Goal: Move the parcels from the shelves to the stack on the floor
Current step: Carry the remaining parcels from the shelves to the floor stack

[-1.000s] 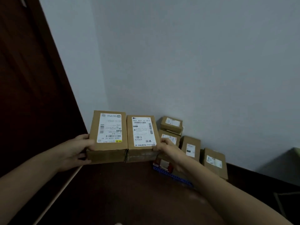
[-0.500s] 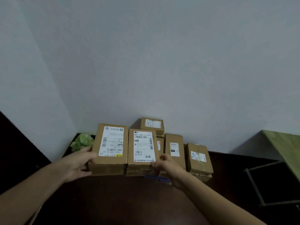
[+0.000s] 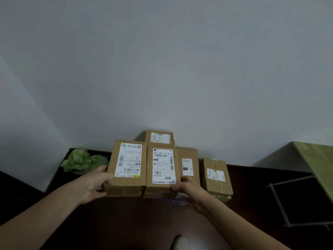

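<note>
Mid-carry, centre frame: left box (image 3: 128, 163) gripped by left hand (image 3: 93, 184), right box (image 3: 163, 165) by right hand (image 3: 189, 188), sides touching. Next, probably: lower squarely onto stack (image 3: 217, 184) behind.

Looks like a bare storage corner of some back room: plain grey wall (image 3: 180, 69), dark floor (image 3: 126, 224), labelled cardboard parcels (image 3: 217, 175) piled mid-frame.
</note>
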